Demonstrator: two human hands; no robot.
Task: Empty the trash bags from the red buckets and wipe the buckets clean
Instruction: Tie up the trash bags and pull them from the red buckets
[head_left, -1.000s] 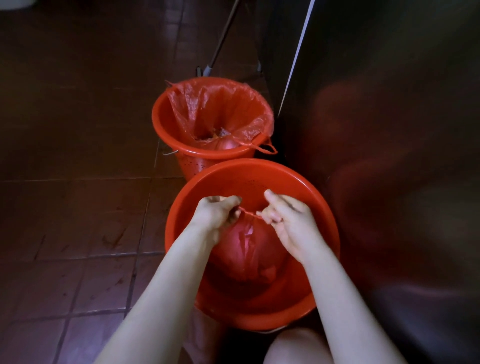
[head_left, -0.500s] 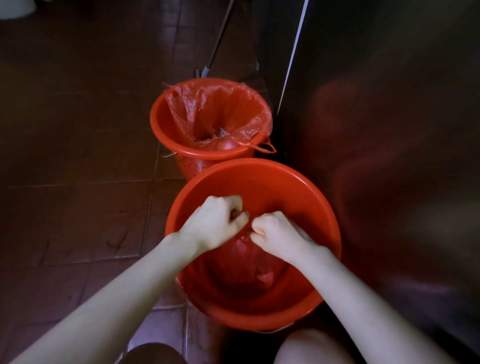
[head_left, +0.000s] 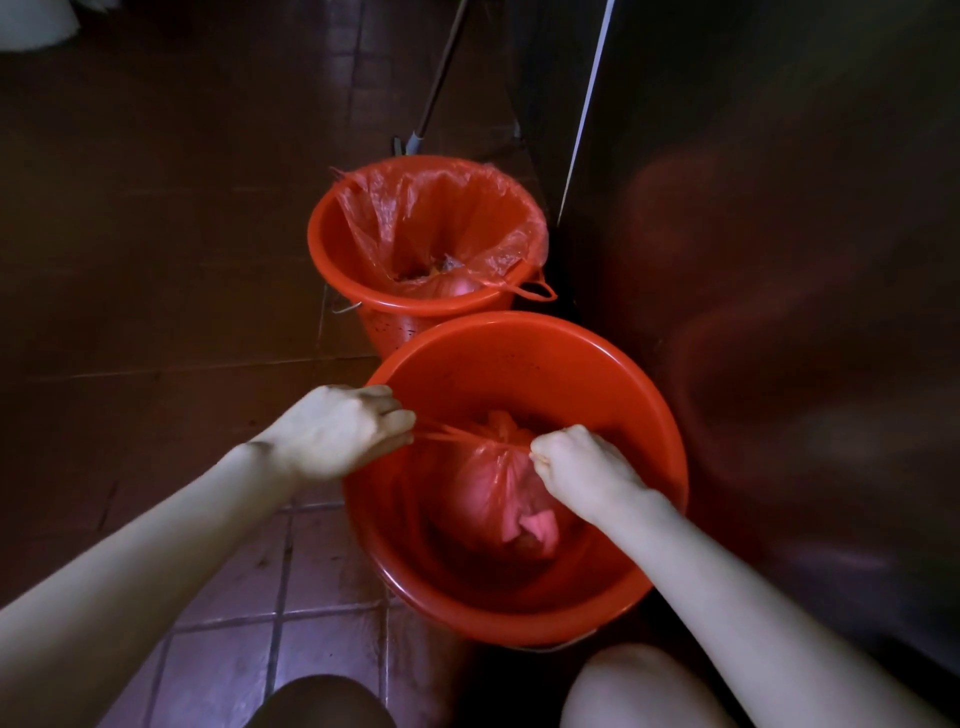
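Two red buckets stand on the tiled floor. The near bucket (head_left: 519, 358) holds a full red trash bag (head_left: 488, 493) with its neck drawn together. My left hand (head_left: 337, 431) is fisted over the bucket's left rim, gripping one stretched handle strip of the bag. My right hand (head_left: 582, 467) is fisted inside the bucket on the other strip, right at the knot. The strips run taut between both fists. The far bucket (head_left: 332, 260) is lined with an open red bag (head_left: 441, 218) with rubbish at its bottom; one handle loop hangs over the right rim.
A dark shiny panel (head_left: 779, 312) rises close along the right of both buckets. A mop or broom handle (head_left: 441, 78) leans behind the far bucket. My knees (head_left: 639, 686) are at the bottom edge. Brown floor tiles (head_left: 156, 260) spread out to the left.
My fists moved apart, the left one out over the rim, drawing the bag's handle strips tight. The bag's neck now shows gathered into a knot between them.
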